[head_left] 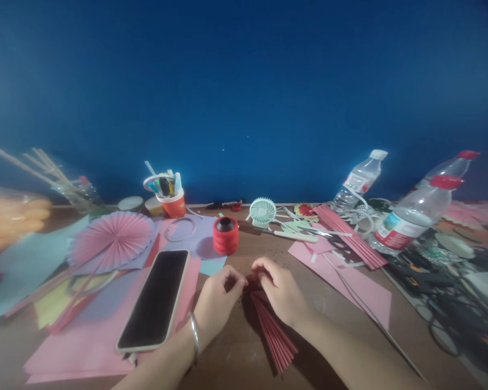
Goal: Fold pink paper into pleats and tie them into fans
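My left hand (223,292) and my right hand (282,290) meet above the table, fingertips almost touching. On each, thumb and fingers are pinched together; what lies between them is too small and dark to make out. A folded strip of pink-red pleated paper (275,338) spreads out below my right hand, its narrow end close under the fingertips. Whether my fingers grip that end is hidden. Just beyond my hands stands a red spool (225,236) with a black core. A silver bangle (194,338) circles my left wrist.
Left of my hands, a phone (154,300) lies on pink paper sheets (77,346). Behind it are a pink paper rosette (116,238) and a red cup of pens (174,206). A mint fan (262,211), pleated pink paper (350,235) and water bottles (410,222) stand or lie rightward.
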A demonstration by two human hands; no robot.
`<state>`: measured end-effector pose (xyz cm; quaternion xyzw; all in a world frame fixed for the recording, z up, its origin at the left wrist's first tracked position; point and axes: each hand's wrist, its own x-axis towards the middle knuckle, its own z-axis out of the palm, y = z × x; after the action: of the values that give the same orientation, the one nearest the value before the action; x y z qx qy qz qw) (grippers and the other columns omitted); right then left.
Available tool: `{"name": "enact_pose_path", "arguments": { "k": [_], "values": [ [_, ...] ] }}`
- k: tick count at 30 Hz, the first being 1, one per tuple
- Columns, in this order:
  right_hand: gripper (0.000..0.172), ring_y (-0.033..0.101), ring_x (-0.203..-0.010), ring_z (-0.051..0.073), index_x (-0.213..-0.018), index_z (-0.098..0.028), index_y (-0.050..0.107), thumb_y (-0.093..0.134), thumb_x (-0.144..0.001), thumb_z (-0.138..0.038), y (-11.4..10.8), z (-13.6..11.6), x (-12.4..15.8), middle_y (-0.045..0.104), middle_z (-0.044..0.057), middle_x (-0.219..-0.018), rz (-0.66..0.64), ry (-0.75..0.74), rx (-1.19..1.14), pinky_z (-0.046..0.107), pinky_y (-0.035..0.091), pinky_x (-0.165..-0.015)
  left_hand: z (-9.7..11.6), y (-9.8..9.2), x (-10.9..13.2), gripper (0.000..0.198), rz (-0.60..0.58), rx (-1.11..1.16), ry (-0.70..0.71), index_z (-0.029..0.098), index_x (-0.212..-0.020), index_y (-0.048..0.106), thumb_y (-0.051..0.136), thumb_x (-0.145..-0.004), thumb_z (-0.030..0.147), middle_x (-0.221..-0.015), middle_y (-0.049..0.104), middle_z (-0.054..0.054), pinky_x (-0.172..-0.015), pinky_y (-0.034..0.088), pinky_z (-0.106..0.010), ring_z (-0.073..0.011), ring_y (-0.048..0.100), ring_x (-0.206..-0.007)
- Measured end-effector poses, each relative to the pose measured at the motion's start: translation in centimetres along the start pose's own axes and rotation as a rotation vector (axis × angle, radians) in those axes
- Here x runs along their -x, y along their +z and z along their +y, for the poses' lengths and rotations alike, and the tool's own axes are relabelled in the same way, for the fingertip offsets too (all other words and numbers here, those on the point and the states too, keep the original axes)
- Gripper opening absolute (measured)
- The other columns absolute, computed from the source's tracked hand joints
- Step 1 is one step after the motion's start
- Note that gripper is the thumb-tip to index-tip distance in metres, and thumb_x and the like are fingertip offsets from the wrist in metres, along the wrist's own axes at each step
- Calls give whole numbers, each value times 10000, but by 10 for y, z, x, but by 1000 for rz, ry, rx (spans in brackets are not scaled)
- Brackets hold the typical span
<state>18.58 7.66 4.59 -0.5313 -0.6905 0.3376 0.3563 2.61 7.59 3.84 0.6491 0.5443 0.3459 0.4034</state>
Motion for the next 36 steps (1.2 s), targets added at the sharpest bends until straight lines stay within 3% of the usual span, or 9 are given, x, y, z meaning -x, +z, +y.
{"name": "enact_pose_path", "arguments": {
  "k": [9, 16, 21, 25, 28, 36],
  "values": [
    [240, 543, -649, 128, -847, -216, 460, 396, -654, -90, 0, -2, 1, 580, -29, -725, -1, 34, -46, 242, 392, -632, 0, 0, 0, 119, 13, 5, -18, 188, -683, 521, 459, -753, 262, -654, 583, 25, -600, 412, -257, -138, 543, -636],
    [107, 554, -727, 145, -817, -200, 483, 431, -733, -158, 2, 2, -2, 581, 0, -773, 66, 6, -86, 264, 407, -686, 2, -1, -2, 125, 10, 19, -16, 192, -695, 538, 463, -759, 269, -680, 605, 17, -636, 416, -261, -145, 557, -661],
    [69, 536, -679, 135, -786, -190, 487, 423, -762, -185, 2, 7, -6, 557, 0, -728, 141, 17, -110, 246, 407, -648, 1, -1, -2, 117, 17, 9, -22, 195, -697, 544, 466, -759, 258, -671, 604, 24, -623, 404, -255, -140, 546, -643],
    [135, 547, -737, 136, -853, -189, 544, 440, -768, -203, -1, 3, -5, 593, 8, -802, 69, 29, -114, 241, 403, -682, 1, -1, -2, 120, -3, -5, -24, 202, -697, 536, 461, -766, 266, -655, 589, 34, -616, 395, -249, -137, 535, -640],
    [121, 541, -725, 135, -764, -194, 588, 467, -756, -201, -3, -1, -5, 599, 1, -773, -13, -5, -22, 239, 385, -675, 1, -1, -2, 129, -8, -31, -31, 207, -693, 531, 463, -773, 282, -645, 580, 42, -612, 386, -246, -133, 523, -633],
    [167, 503, -637, 127, -692, -194, 498, 393, -817, -228, -1, -1, -5, 549, -18, -672, 29, 29, 71, 234, 354, -610, 1, -1, -1, 148, -22, -40, -29, 206, -689, 524, 453, -782, 297, -654, 584, 39, -626, 384, -248, -136, 531, -644]
  ]
}}
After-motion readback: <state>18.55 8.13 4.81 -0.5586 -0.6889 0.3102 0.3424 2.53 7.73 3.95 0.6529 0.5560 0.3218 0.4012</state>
